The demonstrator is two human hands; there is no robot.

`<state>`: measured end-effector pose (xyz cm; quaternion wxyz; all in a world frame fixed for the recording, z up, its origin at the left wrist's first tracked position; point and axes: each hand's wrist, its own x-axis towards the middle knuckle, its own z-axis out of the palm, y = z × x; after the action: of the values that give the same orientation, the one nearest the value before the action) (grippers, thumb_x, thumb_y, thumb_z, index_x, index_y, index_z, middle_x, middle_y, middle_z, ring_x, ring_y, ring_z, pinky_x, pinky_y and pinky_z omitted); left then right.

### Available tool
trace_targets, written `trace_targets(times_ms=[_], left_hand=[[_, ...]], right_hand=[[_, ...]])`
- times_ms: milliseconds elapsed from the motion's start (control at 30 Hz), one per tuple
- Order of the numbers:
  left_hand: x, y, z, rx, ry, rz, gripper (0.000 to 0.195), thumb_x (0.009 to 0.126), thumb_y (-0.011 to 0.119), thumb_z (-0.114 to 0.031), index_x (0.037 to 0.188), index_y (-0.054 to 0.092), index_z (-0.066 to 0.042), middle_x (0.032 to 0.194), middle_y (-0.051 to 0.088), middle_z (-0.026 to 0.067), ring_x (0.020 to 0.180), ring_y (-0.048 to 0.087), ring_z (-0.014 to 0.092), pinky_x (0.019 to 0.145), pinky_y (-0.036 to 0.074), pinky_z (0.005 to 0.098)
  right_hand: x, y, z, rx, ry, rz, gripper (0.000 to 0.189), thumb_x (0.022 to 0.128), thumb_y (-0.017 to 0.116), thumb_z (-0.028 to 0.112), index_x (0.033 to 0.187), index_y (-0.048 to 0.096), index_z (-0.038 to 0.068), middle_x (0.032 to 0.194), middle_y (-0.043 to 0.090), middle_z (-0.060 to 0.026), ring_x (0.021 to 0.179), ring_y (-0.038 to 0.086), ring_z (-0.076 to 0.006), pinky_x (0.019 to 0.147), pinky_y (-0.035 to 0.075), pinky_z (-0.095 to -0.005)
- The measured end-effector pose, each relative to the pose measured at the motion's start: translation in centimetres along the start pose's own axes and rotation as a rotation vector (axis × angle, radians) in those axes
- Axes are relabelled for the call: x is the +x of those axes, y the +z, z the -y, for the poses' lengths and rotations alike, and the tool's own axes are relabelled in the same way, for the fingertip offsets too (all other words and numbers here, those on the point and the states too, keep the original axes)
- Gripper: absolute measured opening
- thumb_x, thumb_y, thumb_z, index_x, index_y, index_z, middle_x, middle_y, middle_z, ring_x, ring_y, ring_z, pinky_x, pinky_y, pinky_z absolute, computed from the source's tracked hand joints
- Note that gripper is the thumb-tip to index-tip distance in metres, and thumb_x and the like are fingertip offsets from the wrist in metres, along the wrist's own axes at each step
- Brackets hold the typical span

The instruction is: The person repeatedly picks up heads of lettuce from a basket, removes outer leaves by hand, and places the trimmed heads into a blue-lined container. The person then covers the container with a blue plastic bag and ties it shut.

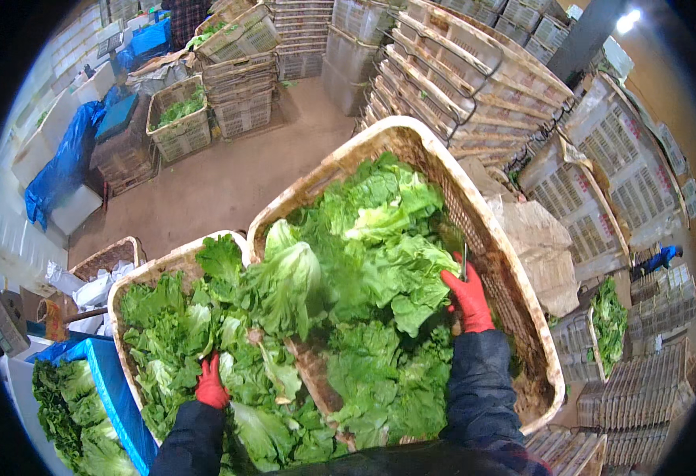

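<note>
My right hand (471,300), in a red glove, is inside the large white plastic crate (523,285), close to its right wall. A thin metal blade (464,260), apparently a knife's, stands up beside the thumb; its handle is mostly hidden by the glove. Next to those fingers lies loose green lettuce (410,268). My left hand (211,384), also red-gloved, reaches into the lettuce (172,333) of the smaller left crate (123,351). Leaves hide its fingertips, so its grip is unclear. A lettuce head (291,285) rests where the two crates meet.
At lower left, a blue-lined box (113,398) holds more lettuce. Stacked crates (461,83) rise beyond the large crate, with brown sheeting (532,250) to its right. Across the brown floor (217,184) stands a crate of greens (178,128). A person (187,24) is at the far left.
</note>
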<state>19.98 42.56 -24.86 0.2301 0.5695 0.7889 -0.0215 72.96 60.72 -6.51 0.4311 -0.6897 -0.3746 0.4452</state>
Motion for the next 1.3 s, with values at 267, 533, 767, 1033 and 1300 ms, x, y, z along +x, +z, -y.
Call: trace_targets(times_ms=[267,533,767,1033,1300], left_hand=[[-1.4,-16.1,-8.5,-0.136,0.629,-0.095,0.116,0.056,0.085,-0.045,0.148,0.021,-0.013,0.146,0.028,0.0240,0.135,0.026,0.043,0.108,0.026,0.0508],[-14.9,-15.8,-13.9,-1.462,0.569,0.559,0.100,0.072,0.073,-0.052,0.146,0.025,-0.006,0.149,0.028,0.0147,0.138,0.025,0.028,0.113,0.022,0.0383],[-21.8,-11.8,-3.2,-1.533,0.332,0.382,0.095,0.074,0.071,-0.052,0.145,0.028,-0.005,0.147,0.032,0.0137,0.136,0.028,0.026,0.111,0.024,0.0373],[-26.3,-12.0,0.0,-1.566,0.250,0.335,0.091,0.077,0.069,-0.053,0.143,0.031,-0.005,0.144,0.036,0.0125,0.133,0.032,0.025,0.110,0.026,0.0362],[-18.3,-11.4,2.5,-1.620,0.345,0.249,0.086,0.079,0.066,-0.054,0.141,0.034,-0.004,0.141,0.040,0.0114,0.131,0.036,0.023,0.108,0.028,0.0351]], right_hand=[[-15.1,1.3,3.0,0.161,-0.283,-0.217,0.037,0.071,0.067,0.003,0.106,0.056,0.006,0.080,0.060,-0.0026,0.052,0.049,-0.0071,0.042,0.043,-0.0236],[-27.9,9.0,11.8,-0.260,-0.648,0.461,0.051,0.074,0.050,-0.010,0.122,0.057,0.007,0.134,0.049,-0.0167,0.092,0.064,-0.0246,0.064,0.051,-0.0295],[-34.9,12.5,8.0,-1.197,-1.175,0.624,0.076,0.062,0.065,0.013,0.135,0.046,0.014,0.084,0.061,-0.0017,0.063,0.059,-0.0242,0.054,0.046,-0.0355],[-30.8,17.7,8.3,-1.384,-0.564,0.673,0.053,0.073,0.063,0.013,0.125,0.055,0.009,0.092,0.066,-0.0123,0.080,0.063,-0.0308,0.069,0.050,-0.0400],[-35.5,17.6,4.6,-0.283,-0.459,1.465,0.056,0.076,0.066,0.014,0.129,0.053,0.004,0.127,0.057,-0.0111,0.119,0.050,-0.0218,0.101,0.039,-0.0365]])
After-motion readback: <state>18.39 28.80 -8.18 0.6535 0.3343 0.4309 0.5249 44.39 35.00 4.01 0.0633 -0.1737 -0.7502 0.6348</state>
